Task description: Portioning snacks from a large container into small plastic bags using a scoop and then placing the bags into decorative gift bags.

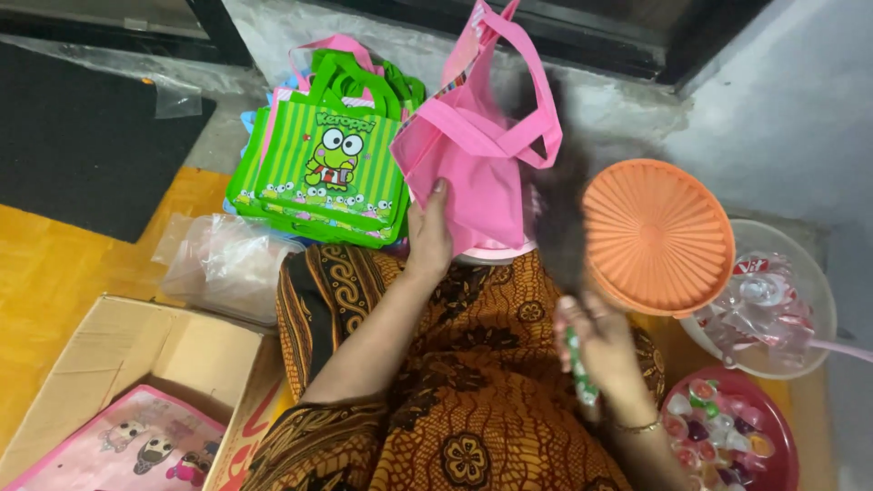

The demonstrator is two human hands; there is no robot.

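My left hand (429, 238) grips the lower edge of a pink fabric tote bag (473, 155) and holds it upright over my lap, its handles looping at the top. My right hand (596, 341) is closed around a small green and white wrapped stick (579, 368) at the right of my lap, blurred by motion. A brown and orange patterned cloth (455, 400) covers my legs below both hands.
A stack of green striped frog tote bags (318, 168) lies at the back left. An orange round lid (657, 235), a clear tub of sealed cups (773, 305) and a red bowl of small jelly cups (732, 441) sit right. A cardboard box (145, 364) and plastic bags (223, 259) sit left.
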